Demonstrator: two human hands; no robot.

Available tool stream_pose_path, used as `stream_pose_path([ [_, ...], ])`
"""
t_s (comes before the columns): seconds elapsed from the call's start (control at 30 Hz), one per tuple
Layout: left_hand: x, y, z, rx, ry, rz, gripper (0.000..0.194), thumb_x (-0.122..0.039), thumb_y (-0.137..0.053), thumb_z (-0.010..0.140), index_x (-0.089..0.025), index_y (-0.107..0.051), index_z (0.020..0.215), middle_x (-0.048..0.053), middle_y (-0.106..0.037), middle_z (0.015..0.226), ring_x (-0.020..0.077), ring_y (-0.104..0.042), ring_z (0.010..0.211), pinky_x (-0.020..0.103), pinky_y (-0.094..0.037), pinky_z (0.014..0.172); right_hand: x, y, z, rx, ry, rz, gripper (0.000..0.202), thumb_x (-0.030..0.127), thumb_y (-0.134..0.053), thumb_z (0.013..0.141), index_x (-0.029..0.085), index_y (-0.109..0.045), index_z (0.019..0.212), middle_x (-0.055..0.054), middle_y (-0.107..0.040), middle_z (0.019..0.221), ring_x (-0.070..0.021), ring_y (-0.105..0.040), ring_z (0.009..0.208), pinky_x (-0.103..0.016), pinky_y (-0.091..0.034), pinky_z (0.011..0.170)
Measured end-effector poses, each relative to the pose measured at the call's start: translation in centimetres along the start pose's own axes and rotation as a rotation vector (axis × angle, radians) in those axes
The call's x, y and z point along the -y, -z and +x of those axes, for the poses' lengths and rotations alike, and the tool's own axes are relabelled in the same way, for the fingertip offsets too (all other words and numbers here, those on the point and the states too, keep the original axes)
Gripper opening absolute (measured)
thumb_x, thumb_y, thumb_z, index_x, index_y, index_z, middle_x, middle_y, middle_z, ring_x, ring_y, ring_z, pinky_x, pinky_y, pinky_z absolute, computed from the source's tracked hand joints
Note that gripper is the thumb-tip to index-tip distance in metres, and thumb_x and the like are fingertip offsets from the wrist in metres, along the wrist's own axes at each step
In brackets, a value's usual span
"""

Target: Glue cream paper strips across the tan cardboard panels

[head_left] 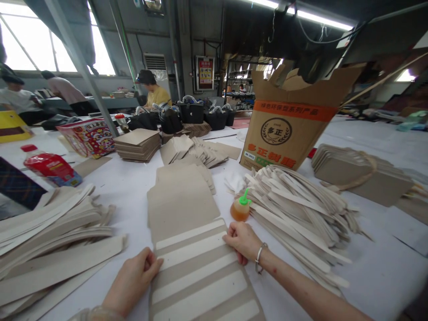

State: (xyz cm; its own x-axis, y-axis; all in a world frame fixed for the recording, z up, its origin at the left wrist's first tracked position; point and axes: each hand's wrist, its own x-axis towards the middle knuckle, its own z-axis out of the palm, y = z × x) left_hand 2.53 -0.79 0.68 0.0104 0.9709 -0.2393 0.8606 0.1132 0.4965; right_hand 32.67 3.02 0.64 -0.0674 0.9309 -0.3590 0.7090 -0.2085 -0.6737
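A grey cardboard panel lies before me with several pale strips set crosswise on it. My left hand is closed in a pinch at the left end of the second strip from the top, a pale cardboard strip. At that strip's right end, the thumb and fingers of my right hand are pinched together. The strip lies flat against the panel. Beyond it, more grey panels overlap in a fanned row. Just past my right hand stands a squeeze bottle of amber liquid with a green nozzle.
Loose pale strips are heaped at left and right. A large carton stands behind the right heap. Stacked grey boards, a red bottle and black bags sit farther back. Other people work in the background.
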Motion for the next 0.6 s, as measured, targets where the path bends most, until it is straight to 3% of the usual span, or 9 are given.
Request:
stream_pose_path([
  [0.03,-0.1,0.2,-0.1,-0.033,-0.05,0.063,0.021,-0.04,-0.042,0.082,-0.023,-0.05,0.073,-0.004,-0.057,0.06,0.0155,-0.057,0.059,0.025,-0.038,0.058,0.2,0.3,-0.3,-0.043,0.04,-0.051,0.005,0.024,-0.051,0.077,0.019,-0.05,0.077,0.002,-0.058,0.055,-0.0166,-0.06,0.051,-0.024,-0.042,0.046],
  [0.1,-0.7,0.4,-0.5,-0.079,-0.167,0.15,0.018,-0.028,-0.038,0.086,-0.024,-0.051,0.096,-0.001,-0.061,0.082,0.015,-0.059,0.074,0.026,-0.041,0.067,0.8,0.7,-0.8,-0.116,0.138,-0.14,0.018,0.019,-0.055,0.075,0.021,-0.055,0.093,-0.002,-0.062,0.078,-0.0185,-0.06,0.075,-0.027,-0.042,0.063],
  [0.17,-1.5,0.4,-0.8,-0.096,-0.331,0.259,0.037,-0.014,-0.033,0.085,-0.029,-0.045,0.117,0.002,-0.056,0.108,0.0148,-0.058,0.09,0.027,-0.042,0.077,1.3,0.8,-1.2,-0.126,0.323,-0.321,0.037,0.012,-0.053,0.077,0.027,-0.054,0.111,-0.003,-0.058,0.095,-0.0188,-0.054,0.088,-0.029,-0.037,0.073],
  [0.23,-2.3,0.2,-1.1,-0.063,-0.496,0.417,0.055,-0.005,-0.033,0.081,-0.036,-0.04,0.126,0.003,-0.05,0.121,0.0173,-0.054,0.099,0.032,-0.042,0.083,1.8,0.7,-1.4,-0.074,0.601,-0.59,0.047,0.01,-0.051,0.081,0.035,-0.05,0.121,-0.004,-0.056,0.099,-0.0194,-0.05,0.091,-0.031,-0.034,0.074],
  [0.33,-3.3,-0.2,-1.2,0.01,-0.651,0.578,0.06,-0.003,-0.038,0.08,-0.037,-0.037,0.129,0.003,-0.051,0.123,0.0218,-0.052,0.101,0.038,-0.043,0.084,2.2,0.3,-1.4,-0.034,0.927,-0.869,0.042,0.02,-0.047,0.089,0.038,-0.045,0.127,-0.006,-0.056,0.101,-0.0215,-0.047,0.091,-0.034,-0.033,0.074],
  [0.47,-3.3,-0.1,-1.7,0.021,-0.67,0.574,0.053,-0.005,-0.039,0.084,-0.031,-0.038,0.13,0.003,-0.053,0.123,0.0209,-0.051,0.103,0.036,-0.045,0.087,1.4,0.7,-1.3,-0.035,0.989,-0.883,0.04,0.021,-0.048,0.088,0.033,-0.046,0.127,-0.007,-0.056,0.113,-0.0226,-0.047,0.096,-0.037,-0.032,0.08],
  [0.6,-2.1,0.4,-2.8,0.039,-0.662,0.525,0.054,-0.002,-0.039,0.08,-0.027,-0.041,0.129,0.0,-0.053,0.127,0.0163,-0.048,0.111,0.027,-0.044,0.092,-1.0,2.1,-1.5,-0.07,0.918,-0.844,0.054,0.003,-0.047,0.078,0.031,-0.049,0.125,-0.002,-0.046,0.135,-0.0273,-0.037,0.119,-0.044,-0.026,0.092],
])
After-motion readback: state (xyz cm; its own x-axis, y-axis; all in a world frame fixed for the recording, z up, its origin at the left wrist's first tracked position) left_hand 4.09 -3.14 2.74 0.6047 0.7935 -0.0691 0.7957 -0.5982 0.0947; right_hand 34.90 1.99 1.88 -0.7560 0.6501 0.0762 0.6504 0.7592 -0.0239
